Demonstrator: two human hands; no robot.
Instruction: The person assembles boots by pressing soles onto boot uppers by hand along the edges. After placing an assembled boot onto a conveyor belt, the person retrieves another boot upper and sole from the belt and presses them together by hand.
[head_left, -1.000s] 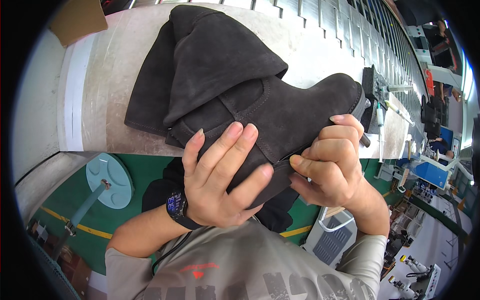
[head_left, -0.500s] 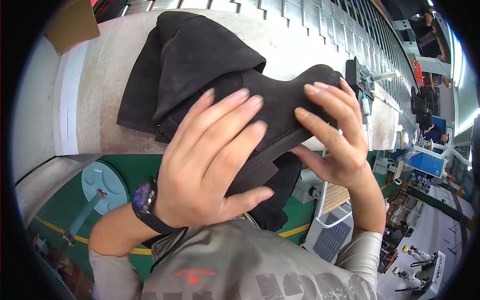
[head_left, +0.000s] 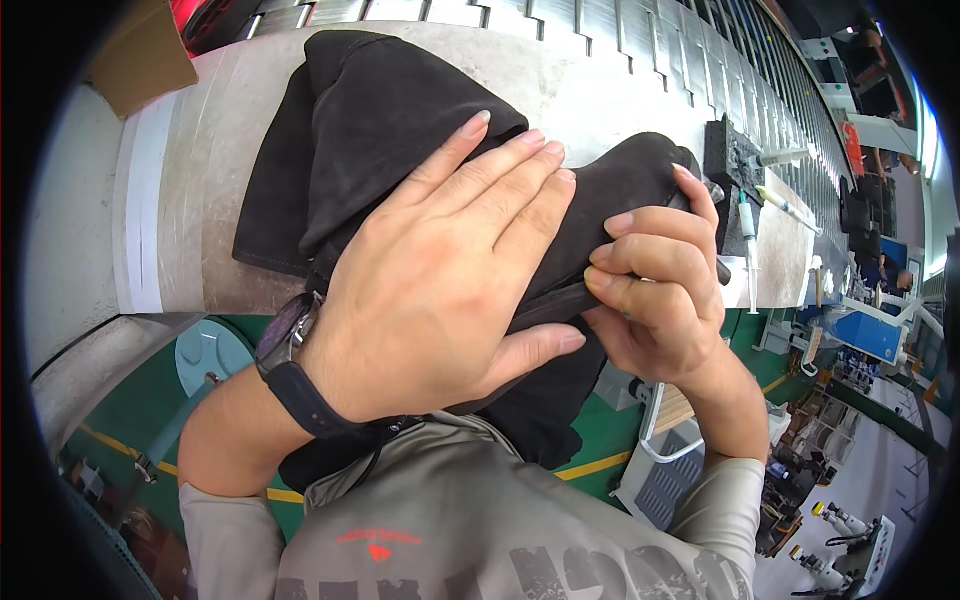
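Note:
A black suede-like piece [head_left: 400,120] with stitched seams, shaped somewhat like a boot upper, lies folded across the pale work surface. Its lower part hangs over the near edge towards my lap. Flat across its middle rests my left hand [head_left: 430,280], fingers stretched out and the thumb spread, hiding much of the seam. On the right, my right hand [head_left: 665,285] has its fingers curled over the near edge of the piece and its thumb beneath, pinching it. The rounded end of the piece shows just beyond the right hand.
Right of the piece, a black block [head_left: 730,160] and several syringes [head_left: 751,250] sit on the worktable [head_left: 195,230]. Metal slats [head_left: 640,50] run along the far side. A cardboard box [head_left: 145,60] stands far left; a light-blue round stool [head_left: 212,355] is below the table.
My left hand has slid forward and right and now lies flat on the piece. My right fingers have curled in and closed on its near edge, which has folded up.

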